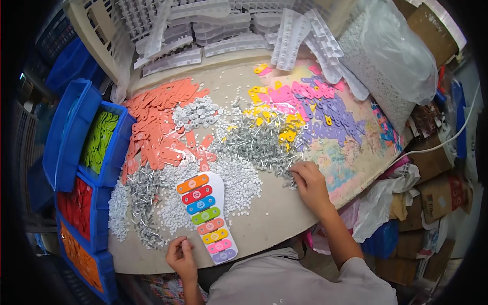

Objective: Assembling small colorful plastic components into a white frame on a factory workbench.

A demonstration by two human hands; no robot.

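A toy xylophone [208,218] with a white base and several coloured bars lies on the table in front of me, its narrow end toward me. My left hand [182,256] is just left of that narrow end, fingers curled in with the thumb against them; whatever they hold, if anything, is hidden. At the right, my right hand [308,184] reaches to the edge of a heap of metal pins [262,145]. Its fingertips are pinched together among stray pins, and what is in them is too small to tell. Small white rings [234,185] lie heaped around the xylophone's wide end.
Salmon bars [152,127] are piled at the far left, purple bars [333,122] at the far right. More pins [145,203] lie left. Blue bins [104,218] line the left edge. White bases [223,30] stack behind; a filled plastic bag [381,61] stands back right.
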